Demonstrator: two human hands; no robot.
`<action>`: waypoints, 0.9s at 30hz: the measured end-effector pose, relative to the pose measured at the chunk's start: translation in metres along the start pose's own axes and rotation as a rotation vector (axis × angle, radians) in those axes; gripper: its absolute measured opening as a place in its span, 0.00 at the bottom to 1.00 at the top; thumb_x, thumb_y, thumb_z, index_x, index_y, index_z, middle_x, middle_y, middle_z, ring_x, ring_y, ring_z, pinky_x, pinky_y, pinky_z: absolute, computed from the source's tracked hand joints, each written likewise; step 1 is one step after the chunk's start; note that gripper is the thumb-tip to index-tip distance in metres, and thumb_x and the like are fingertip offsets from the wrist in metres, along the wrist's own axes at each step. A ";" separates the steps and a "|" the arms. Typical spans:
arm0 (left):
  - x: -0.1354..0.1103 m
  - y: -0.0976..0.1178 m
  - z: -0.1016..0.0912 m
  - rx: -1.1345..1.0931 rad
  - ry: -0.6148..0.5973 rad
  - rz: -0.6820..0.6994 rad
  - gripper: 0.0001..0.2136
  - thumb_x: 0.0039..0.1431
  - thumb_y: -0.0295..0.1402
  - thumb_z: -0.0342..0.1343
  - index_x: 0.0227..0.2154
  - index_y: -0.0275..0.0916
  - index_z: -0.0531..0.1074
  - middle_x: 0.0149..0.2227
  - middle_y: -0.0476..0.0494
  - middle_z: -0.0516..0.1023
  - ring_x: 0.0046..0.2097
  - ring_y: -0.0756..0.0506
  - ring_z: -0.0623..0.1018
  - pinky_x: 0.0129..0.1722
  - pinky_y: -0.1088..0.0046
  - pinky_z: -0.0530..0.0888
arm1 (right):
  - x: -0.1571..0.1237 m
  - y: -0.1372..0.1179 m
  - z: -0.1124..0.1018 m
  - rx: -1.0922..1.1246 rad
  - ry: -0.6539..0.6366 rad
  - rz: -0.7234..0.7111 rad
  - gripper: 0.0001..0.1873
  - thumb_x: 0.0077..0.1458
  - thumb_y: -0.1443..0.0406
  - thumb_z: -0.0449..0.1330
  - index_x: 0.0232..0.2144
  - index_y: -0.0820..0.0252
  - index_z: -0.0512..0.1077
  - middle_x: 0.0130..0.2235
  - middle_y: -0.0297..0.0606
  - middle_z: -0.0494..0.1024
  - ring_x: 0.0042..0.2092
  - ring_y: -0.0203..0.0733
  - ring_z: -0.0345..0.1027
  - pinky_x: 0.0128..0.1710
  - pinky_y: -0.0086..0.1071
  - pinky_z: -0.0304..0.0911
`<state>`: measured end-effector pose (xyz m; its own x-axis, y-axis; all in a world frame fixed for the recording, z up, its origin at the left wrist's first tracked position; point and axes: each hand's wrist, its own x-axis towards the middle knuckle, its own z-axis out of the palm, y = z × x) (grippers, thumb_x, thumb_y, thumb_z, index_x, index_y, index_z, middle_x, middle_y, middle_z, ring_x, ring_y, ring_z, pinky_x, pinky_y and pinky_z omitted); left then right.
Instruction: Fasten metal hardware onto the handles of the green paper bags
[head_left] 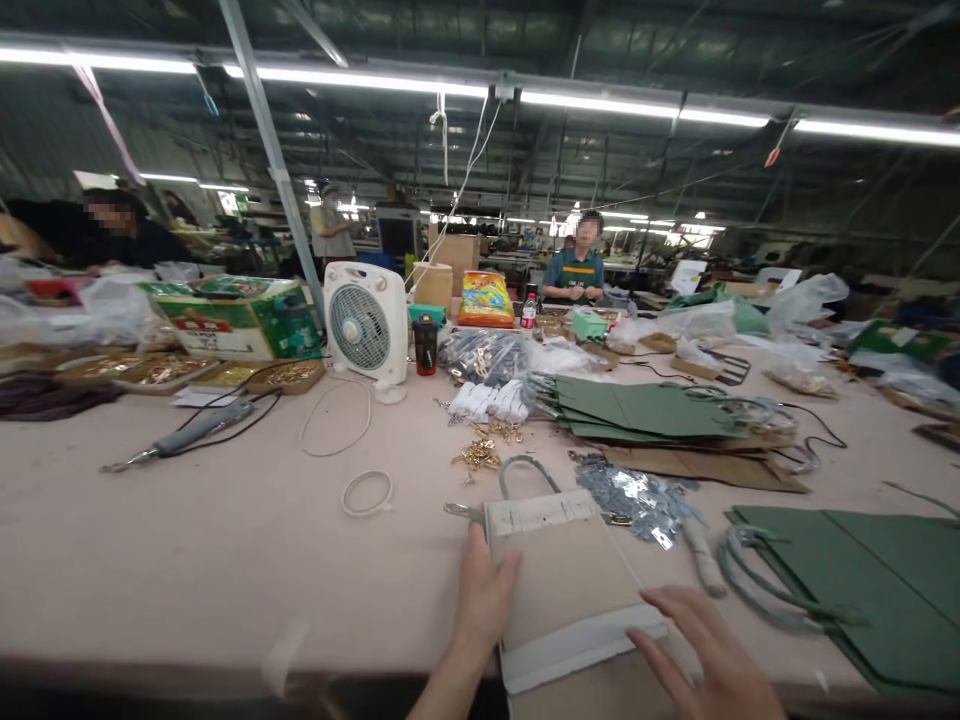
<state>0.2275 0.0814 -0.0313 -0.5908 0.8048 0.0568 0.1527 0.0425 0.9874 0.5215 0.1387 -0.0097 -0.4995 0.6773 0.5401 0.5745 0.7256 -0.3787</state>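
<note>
apparently left hand (484, 592) holds a part-assembled panel (562, 570), handle (525, 460) on; right hand (703, 650) touches it, grip unclear; metal plates (634, 495) lie loose.

**Interior of a Factory Workshop**

Exposed metal roof framing (637, 45) and long strip lights (360, 82) span a large working hall. The broad worktable (225, 540) carries materials in quantity: stacked green panels (645, 408), loose gold-coloured fittings (478, 455), flat metal plates (634, 495) and shallow trays of small parts (161, 370). Note also the corded hand tool (196, 432) at left and, at the near edge, a beige panel with a looped handle (562, 565). Beyond, a co-worker (574, 275) appears amid cluttered work surfaces.
</note>
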 end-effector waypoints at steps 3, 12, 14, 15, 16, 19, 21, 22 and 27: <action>-0.003 -0.004 0.000 0.093 0.065 0.051 0.42 0.55 0.29 0.61 0.71 0.37 0.47 0.68 0.31 0.64 0.69 0.35 0.66 0.67 0.55 0.65 | 0.037 -0.027 0.029 0.072 -0.265 0.006 0.27 0.58 0.55 0.67 0.60 0.48 0.71 0.61 0.42 0.74 0.61 0.52 0.70 0.61 0.43 0.68; -0.002 0.017 -0.005 0.618 0.104 0.650 0.25 0.60 0.22 0.57 0.60 0.42 0.68 0.65 0.36 0.68 0.65 0.34 0.66 0.65 0.47 0.66 | 0.039 -0.052 0.083 0.236 -0.293 0.024 0.29 0.57 0.55 0.68 0.60 0.46 0.72 0.64 0.45 0.70 0.66 0.60 0.60 0.67 0.57 0.57; 0.008 0.025 0.008 0.601 -0.054 0.689 0.21 0.60 0.22 0.57 0.57 0.40 0.70 0.59 0.38 0.74 0.62 0.36 0.68 0.63 0.52 0.69 | 0.040 -0.050 0.079 0.278 -0.267 0.012 0.24 0.61 0.59 0.65 0.59 0.48 0.72 0.62 0.45 0.72 0.65 0.57 0.62 0.66 0.55 0.59; 0.014 0.029 0.016 0.600 -0.114 0.675 0.20 0.60 0.24 0.59 0.56 0.39 0.70 0.57 0.38 0.75 0.61 0.36 0.69 0.62 0.53 0.70 | 0.043 -0.048 0.076 0.304 -0.256 0.008 0.22 0.62 0.61 0.63 0.58 0.48 0.72 0.61 0.45 0.73 0.64 0.56 0.64 0.66 0.53 0.61; 0.021 0.032 0.023 0.607 -0.159 0.648 0.19 0.60 0.25 0.60 0.54 0.39 0.71 0.55 0.38 0.76 0.59 0.36 0.70 0.61 0.54 0.71 | 0.047 -0.046 0.073 0.330 -0.241 0.009 0.20 0.64 0.62 0.60 0.57 0.49 0.73 0.60 0.45 0.73 0.63 0.54 0.65 0.65 0.51 0.63; 0.038 0.033 0.038 0.647 -0.246 0.572 0.15 0.60 0.29 0.64 0.49 0.38 0.74 0.51 0.38 0.78 0.55 0.36 0.73 0.57 0.54 0.73 | 0.066 -0.030 0.065 0.369 -0.164 0.045 0.16 0.67 0.64 0.54 0.54 0.52 0.74 0.55 0.46 0.77 0.56 0.51 0.72 0.57 0.46 0.70; 0.046 0.028 0.043 0.653 -0.284 0.547 0.14 0.58 0.32 0.67 0.46 0.38 0.75 0.49 0.39 0.79 0.54 0.36 0.73 0.56 0.55 0.74 | 0.080 -0.018 0.062 0.353 -0.129 0.077 0.15 0.67 0.65 0.54 0.52 0.53 0.74 0.51 0.46 0.78 0.49 0.49 0.75 0.51 0.44 0.72; 0.049 0.025 0.044 0.645 -0.292 0.538 0.14 0.58 0.34 0.68 0.45 0.38 0.76 0.49 0.39 0.79 0.54 0.36 0.74 0.56 0.55 0.74 | 0.087 -0.012 0.062 0.341 -0.128 0.084 0.14 0.66 0.65 0.54 0.51 0.54 0.74 0.49 0.45 0.78 0.46 0.48 0.75 0.49 0.43 0.73; 0.053 0.015 0.044 0.576 -0.260 0.528 0.17 0.56 0.41 0.70 0.45 0.40 0.77 0.46 0.42 0.80 0.51 0.38 0.76 0.53 0.59 0.75 | 0.109 -0.002 0.079 0.328 -0.200 0.042 0.14 0.63 0.66 0.57 0.50 0.54 0.76 0.46 0.42 0.79 0.43 0.46 0.74 0.49 0.43 0.71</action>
<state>0.2333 0.1505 -0.0202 -0.1364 0.9121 0.3865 0.7833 -0.1396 0.6057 0.4150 0.2205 -0.0098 -0.6152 0.6940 0.3741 0.3750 0.6750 -0.6354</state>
